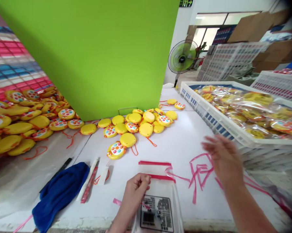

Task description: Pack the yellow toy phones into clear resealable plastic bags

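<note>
In the head view, the left hand (136, 191) is gripping a clear bag (160, 187) at the near edge of the white table (180, 142). Its fingers are curled shut and are pinching the bag's top just under the red zip strip. The bag is lying flat in the near middle of the table, with a black printed label (157, 213) showing on its near part.

The right hand (221, 157) is hovering to the right, blurred, with its fingers spread wide and holding nothing. It is hanging above red scribbles (199, 171) on the table, just beside a white crate (216, 124). The crate is sitting at the far right and is holding bagged toys (252, 110).

Farther off in the middle, a heap of yellow toys (138, 124) is lying at the foot of a green board (99, 55). A blue cloth (61, 191) is lying at the near left, and a green fan (182, 58) is standing far behind the table.
</note>
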A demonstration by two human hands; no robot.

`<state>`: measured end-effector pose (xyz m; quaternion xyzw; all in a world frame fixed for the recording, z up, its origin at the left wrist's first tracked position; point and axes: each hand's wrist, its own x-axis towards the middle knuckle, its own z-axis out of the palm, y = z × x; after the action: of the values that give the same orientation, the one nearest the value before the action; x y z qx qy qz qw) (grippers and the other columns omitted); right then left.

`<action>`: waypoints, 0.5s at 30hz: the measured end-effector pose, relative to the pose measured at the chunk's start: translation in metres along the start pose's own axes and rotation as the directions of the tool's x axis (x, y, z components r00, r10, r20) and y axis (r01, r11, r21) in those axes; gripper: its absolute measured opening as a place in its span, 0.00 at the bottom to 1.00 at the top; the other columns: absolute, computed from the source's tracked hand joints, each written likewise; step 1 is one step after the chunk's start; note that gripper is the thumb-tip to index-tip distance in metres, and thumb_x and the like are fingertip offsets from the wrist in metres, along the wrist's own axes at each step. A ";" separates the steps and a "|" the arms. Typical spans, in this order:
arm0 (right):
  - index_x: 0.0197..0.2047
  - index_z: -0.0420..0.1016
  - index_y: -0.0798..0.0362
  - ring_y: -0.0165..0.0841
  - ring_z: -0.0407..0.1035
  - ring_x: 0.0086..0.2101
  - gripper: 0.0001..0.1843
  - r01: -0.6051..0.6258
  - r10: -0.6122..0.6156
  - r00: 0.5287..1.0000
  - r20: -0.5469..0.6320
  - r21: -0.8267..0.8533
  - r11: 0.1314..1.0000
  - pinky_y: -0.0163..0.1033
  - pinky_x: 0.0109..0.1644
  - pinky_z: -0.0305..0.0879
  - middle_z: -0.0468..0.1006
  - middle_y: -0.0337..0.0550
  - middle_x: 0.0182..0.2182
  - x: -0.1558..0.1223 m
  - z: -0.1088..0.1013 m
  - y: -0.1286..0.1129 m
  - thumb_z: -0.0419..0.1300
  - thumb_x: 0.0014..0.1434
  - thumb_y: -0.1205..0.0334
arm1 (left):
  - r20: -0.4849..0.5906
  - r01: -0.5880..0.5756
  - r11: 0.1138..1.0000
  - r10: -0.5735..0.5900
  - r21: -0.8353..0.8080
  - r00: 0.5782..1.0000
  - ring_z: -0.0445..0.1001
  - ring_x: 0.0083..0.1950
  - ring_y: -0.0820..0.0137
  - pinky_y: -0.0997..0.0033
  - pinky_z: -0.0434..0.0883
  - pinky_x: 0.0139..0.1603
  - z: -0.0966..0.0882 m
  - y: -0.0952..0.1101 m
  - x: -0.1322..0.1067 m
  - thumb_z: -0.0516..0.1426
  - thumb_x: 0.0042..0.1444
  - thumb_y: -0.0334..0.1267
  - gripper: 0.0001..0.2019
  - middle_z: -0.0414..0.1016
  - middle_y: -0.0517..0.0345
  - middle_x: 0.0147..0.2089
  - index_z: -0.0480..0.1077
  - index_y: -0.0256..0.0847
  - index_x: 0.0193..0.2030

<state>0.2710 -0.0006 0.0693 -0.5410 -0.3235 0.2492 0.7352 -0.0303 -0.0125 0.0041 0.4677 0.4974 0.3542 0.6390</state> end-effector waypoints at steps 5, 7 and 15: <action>0.41 0.79 0.43 0.42 0.76 0.34 0.13 -0.359 0.530 0.619 0.580 -0.391 0.847 0.48 0.40 0.75 0.81 0.46 0.36 -0.068 0.032 0.028 0.64 0.53 0.50 | 0.013 -0.019 0.999 0.019 0.030 1.000 0.66 0.31 0.72 0.74 0.66 0.35 0.000 -0.003 0.002 0.57 0.56 0.53 0.18 0.70 0.59 0.28 0.71 0.37 0.31; 0.43 0.79 0.39 0.45 0.76 0.40 0.14 -0.385 0.553 0.574 0.604 -0.397 0.833 0.52 0.46 0.73 0.80 0.46 0.41 -0.075 0.034 0.041 0.65 0.52 0.52 | 0.006 -0.006 0.999 0.006 0.043 1.000 0.65 0.30 0.72 0.75 0.64 0.33 -0.001 -0.005 0.002 0.57 0.56 0.53 0.17 0.68 0.60 0.27 0.71 0.38 0.32; 0.44 0.74 0.47 0.47 0.73 0.44 0.24 -0.341 0.394 0.911 0.123 -0.314 0.886 0.52 0.49 0.71 0.78 0.49 0.45 0.006 -0.034 0.045 0.68 0.43 0.51 | 0.070 -0.239 0.888 0.230 0.394 0.971 0.67 0.33 0.68 0.71 0.64 0.35 0.006 0.011 -0.005 0.55 0.58 0.38 0.09 0.70 0.58 0.32 0.65 0.41 0.27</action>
<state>0.2994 -0.0043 0.0205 -0.6678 -0.3136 0.3835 0.5555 -0.0251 -0.0150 0.0164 0.6487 0.4922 0.3144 0.4880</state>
